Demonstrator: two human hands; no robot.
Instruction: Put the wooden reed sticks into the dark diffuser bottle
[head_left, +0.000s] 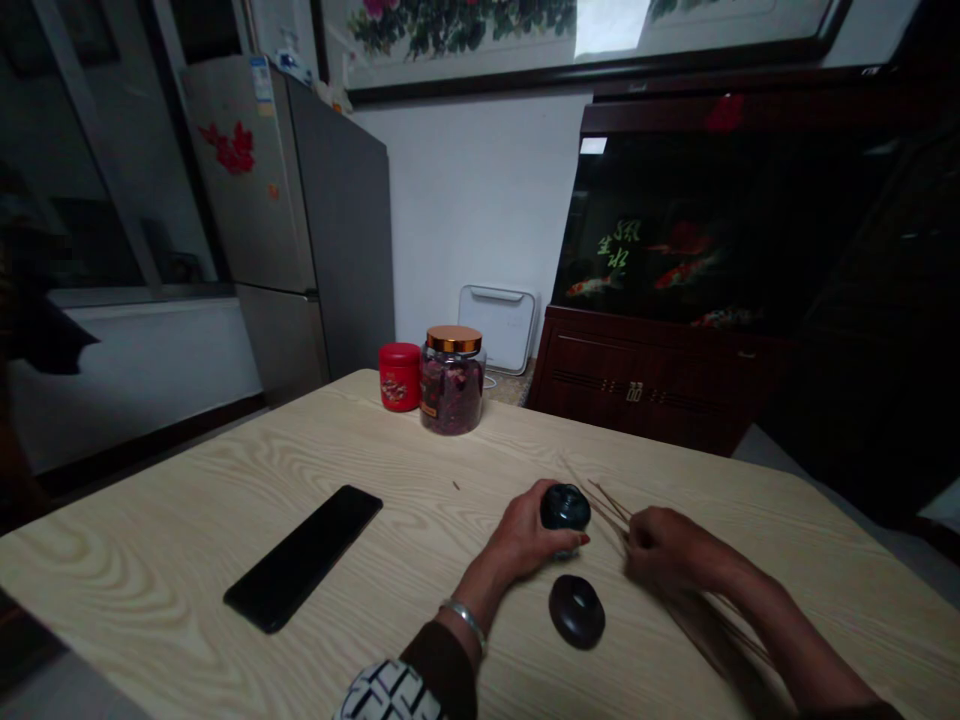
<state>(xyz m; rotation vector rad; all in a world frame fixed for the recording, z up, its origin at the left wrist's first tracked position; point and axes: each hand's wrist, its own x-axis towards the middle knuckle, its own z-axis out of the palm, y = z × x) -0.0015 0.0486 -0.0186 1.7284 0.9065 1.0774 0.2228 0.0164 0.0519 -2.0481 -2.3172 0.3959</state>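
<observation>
My left hand (523, 533) is wrapped round a small, glossy dark jar (566, 505) near the middle right of the table, thumb in front and fingers behind. To its right, my right hand (670, 547) is closed on several thin brown sticks (611, 503). Their tips point towards the jar, and their other ends trail under my right forearm; motion blurs them a little. A dark round piece (577, 612) with a small raised or hollow centre lies on the wood just below the jar, apart from both hands.
On the pale wooden table (420, 560), a black phone (306, 556) lies at left. Near the far edge stand a red canister (400, 378) and a copper-lidded jar (452, 385) of dried flowers. Beyond are a fridge (341, 220) and a fish tank (675, 230).
</observation>
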